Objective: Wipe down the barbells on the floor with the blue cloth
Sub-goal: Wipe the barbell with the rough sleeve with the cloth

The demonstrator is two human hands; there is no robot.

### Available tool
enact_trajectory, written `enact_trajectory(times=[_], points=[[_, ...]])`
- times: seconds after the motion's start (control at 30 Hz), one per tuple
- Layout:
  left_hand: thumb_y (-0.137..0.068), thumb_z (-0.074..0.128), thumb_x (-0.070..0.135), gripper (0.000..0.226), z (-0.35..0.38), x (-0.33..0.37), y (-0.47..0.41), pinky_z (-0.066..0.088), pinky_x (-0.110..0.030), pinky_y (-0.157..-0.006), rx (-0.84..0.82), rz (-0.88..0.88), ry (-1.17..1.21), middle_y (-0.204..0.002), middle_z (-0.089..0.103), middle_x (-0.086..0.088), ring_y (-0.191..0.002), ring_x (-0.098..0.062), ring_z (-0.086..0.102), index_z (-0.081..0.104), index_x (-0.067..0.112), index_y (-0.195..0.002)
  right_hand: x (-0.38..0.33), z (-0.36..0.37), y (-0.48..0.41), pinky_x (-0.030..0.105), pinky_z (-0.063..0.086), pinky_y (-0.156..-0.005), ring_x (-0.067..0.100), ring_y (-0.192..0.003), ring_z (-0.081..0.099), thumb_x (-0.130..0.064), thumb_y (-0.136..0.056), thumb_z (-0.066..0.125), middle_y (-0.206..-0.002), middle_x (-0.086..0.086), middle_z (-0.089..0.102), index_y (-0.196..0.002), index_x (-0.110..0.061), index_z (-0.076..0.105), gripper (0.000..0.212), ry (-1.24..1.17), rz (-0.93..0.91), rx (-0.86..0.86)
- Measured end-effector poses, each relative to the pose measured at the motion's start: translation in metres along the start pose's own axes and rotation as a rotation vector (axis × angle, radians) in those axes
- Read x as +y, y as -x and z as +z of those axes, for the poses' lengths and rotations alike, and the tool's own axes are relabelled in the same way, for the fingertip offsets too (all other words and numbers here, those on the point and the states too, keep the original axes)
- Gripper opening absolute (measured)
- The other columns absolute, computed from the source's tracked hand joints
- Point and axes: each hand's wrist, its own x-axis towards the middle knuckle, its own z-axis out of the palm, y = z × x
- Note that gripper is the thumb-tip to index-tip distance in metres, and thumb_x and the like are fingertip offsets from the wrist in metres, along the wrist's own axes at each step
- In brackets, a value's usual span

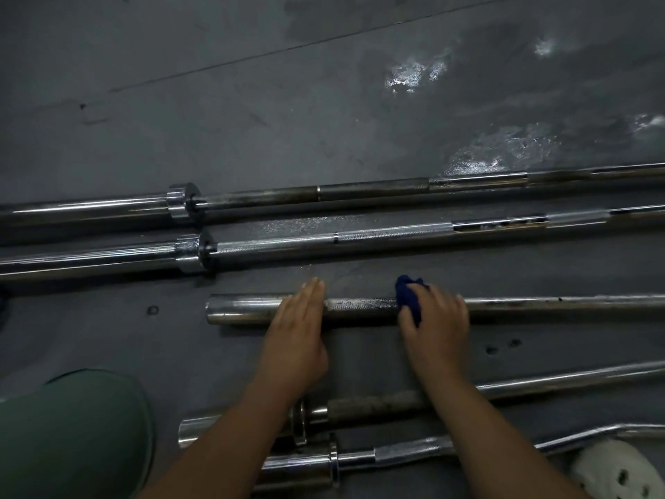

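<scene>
Several steel barbells lie side by side on the dark floor. The middle bar [363,307] runs left to right just in front of me. My left hand [295,333] lies flat across it near its left end, fingers straight and together. My right hand [437,325] holds a bunched blue cloth [408,295] against the same bar, fingers curled over it. Two long bars with collars, the far bar [374,190] and the second bar [392,235], lie beyond my hands. A nearer bar [378,403] and a curved bar [414,451] lie under my forearms.
Wet shiny patches [410,75] mark the grey floor beyond the bars. My knee in green cloth [72,433] fills the lower left. A white perforated shoe [619,470] sits at the lower right, touching the curved bar.
</scene>
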Motion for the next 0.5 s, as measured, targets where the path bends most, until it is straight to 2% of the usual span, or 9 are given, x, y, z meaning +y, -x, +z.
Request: enact_trajectory(times=[0.1,0.17,0.23,0.37,0.43,0.5], points=[[-0.062,0.059,0.009,0.085,0.002,0.008,0.029,0.026,-0.038,-0.119,0.088,-0.018,0.106,-0.152,0.042,-0.012,-0.139,-0.024,0.037,0.042,0.006,-0.146,-0.012,-0.002,0.019,0.047,0.039,-0.104,0.018,-0.097,0.056,-0.033,-0.086,0.048,-0.106,-0.001,0.066,-0.108,-0.019,0.067,0.032,-0.152,0.062,0.017],[-0.067,0.054,0.014,0.070,0.000,0.015,0.041,0.031,-0.037,-0.114,0.147,-0.041,0.125,-0.136,0.056,-0.010,-0.125,-0.025,0.047,0.052,0.009,-0.137,-0.024,0.002,0.036,0.046,0.042,-0.101,0.016,-0.096,0.056,-0.033,-0.085,0.049,-0.103,-0.003,0.067,-0.104,-0.020,0.068,0.031,-0.204,-0.006,-0.004],[-0.074,0.048,0.021,0.058,0.002,0.018,0.044,0.030,-0.038,-0.111,0.164,-0.046,0.085,-0.127,0.059,-0.009,-0.117,-0.026,0.052,0.054,0.012,-0.131,-0.031,0.009,0.048,0.046,0.042,-0.101,0.017,-0.097,0.059,-0.033,-0.083,0.053,-0.104,-0.004,0.067,-0.105,-0.022,0.068,0.030,-0.194,-0.078,-0.031],[-0.085,0.042,0.027,0.062,0.018,0.012,0.046,0.010,-0.034,-0.120,0.036,-0.087,-0.002,-0.148,0.048,-0.008,-0.133,-0.023,0.043,0.043,0.010,-0.145,-0.059,0.017,0.057,0.044,0.040,-0.104,0.016,-0.104,0.058,-0.036,-0.084,0.049,-0.111,-0.004,0.065,-0.112,-0.024,0.065,0.034,-0.126,-0.182,-0.164],[-0.085,0.033,0.032,0.066,0.021,0.010,0.047,-0.004,-0.026,-0.119,0.005,-0.111,0.040,-0.150,0.045,-0.006,-0.135,-0.018,0.038,0.040,0.013,-0.148,-0.063,0.016,0.058,0.040,0.039,-0.107,0.015,-0.105,0.056,-0.037,-0.085,0.048,-0.114,-0.005,0.064,-0.116,-0.026,0.062,0.036,-0.091,-0.323,-0.254],[-0.084,0.025,0.038,0.070,0.017,0.012,0.042,-0.009,-0.024,-0.117,-0.013,-0.136,0.076,-0.153,0.040,-0.001,-0.139,-0.014,0.030,0.033,0.018,-0.151,-0.046,0.011,0.048,0.038,0.039,-0.105,0.016,-0.101,0.057,-0.038,-0.083,0.049,-0.111,-0.005,0.064,-0.116,-0.027,0.061,0.037,-0.026,-0.374,-0.288]])
